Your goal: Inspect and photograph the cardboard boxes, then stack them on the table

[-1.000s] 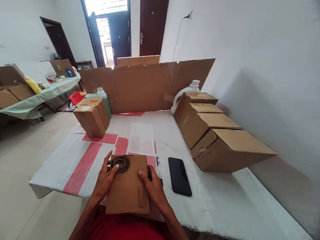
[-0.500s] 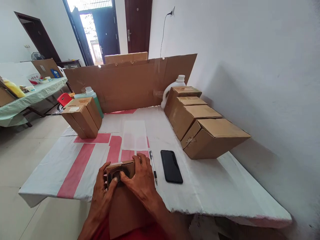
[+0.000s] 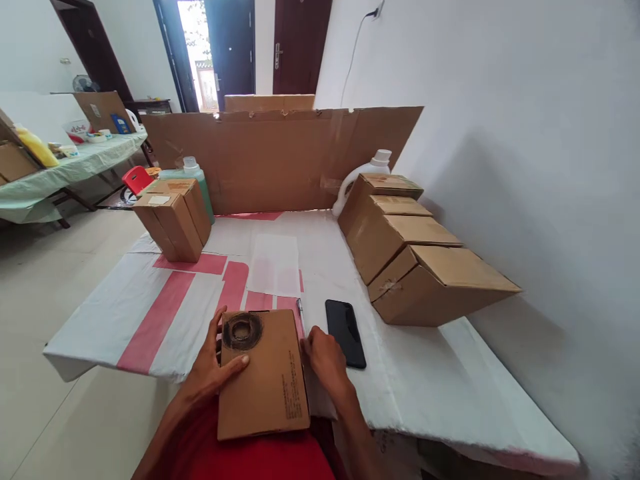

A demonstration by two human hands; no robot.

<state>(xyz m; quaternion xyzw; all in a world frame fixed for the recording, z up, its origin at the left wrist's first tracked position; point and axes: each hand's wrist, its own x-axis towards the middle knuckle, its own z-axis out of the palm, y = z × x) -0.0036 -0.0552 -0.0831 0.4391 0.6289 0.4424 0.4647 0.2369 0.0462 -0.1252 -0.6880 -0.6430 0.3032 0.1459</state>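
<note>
A brown cardboard box (image 3: 265,387) lies against my lap at the near table edge, with a brown tape roll (image 3: 242,331) resting on its far end. My left hand (image 3: 214,365) grips the box's left side, thumb on top just below the roll. My right hand (image 3: 326,361) sits on the white cloth right of the box, fingers curled beside a pen (image 3: 301,309); whether it holds anything I cannot make out. A black phone (image 3: 345,323) lies just right of that hand.
A row of closed cardboard boxes (image 3: 420,263) lines the right side by the wall. Two boxes (image 3: 175,217) and a green bottle (image 3: 193,175) stand far left, a white jug (image 3: 373,167) far right, a cardboard sheet (image 3: 285,160) behind. The table (image 3: 165,313) has a red-striped white cover.
The box has been laid flatter with its top facing up. My right hand has left the tape roll and moved to the box's right side, by the pen.
</note>
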